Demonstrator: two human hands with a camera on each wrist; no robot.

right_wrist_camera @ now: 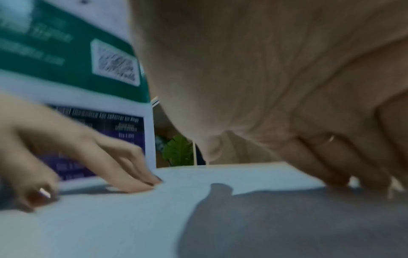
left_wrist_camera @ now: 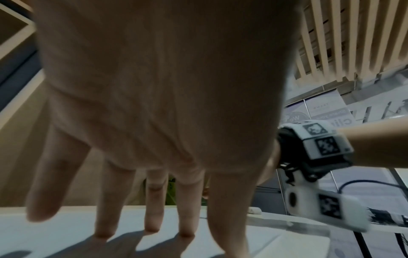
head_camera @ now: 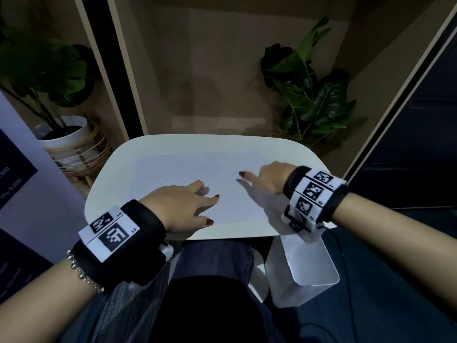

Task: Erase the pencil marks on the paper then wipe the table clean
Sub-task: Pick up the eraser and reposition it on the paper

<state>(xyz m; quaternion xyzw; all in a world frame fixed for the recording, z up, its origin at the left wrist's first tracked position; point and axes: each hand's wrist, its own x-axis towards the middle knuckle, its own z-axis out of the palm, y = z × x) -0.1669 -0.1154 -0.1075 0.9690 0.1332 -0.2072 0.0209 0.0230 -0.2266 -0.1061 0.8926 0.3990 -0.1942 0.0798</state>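
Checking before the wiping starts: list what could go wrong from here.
1. The paper lies near the table front edge; the left hand only rests on it, so it may slide off.
2. The right hand could crease it.
3. Any pencil marks are too faint to see; some may be missed.

black wristbands, checkered tags, bracelet

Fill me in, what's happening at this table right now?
A seated person has both hands on a sheet of paper lying on a small white table. The left hand lies flat, fingers spread, pinning the sheet. The right hand touches it further right, fingers curled; whether it holds an eraser cannot be told. No cloth is visible.
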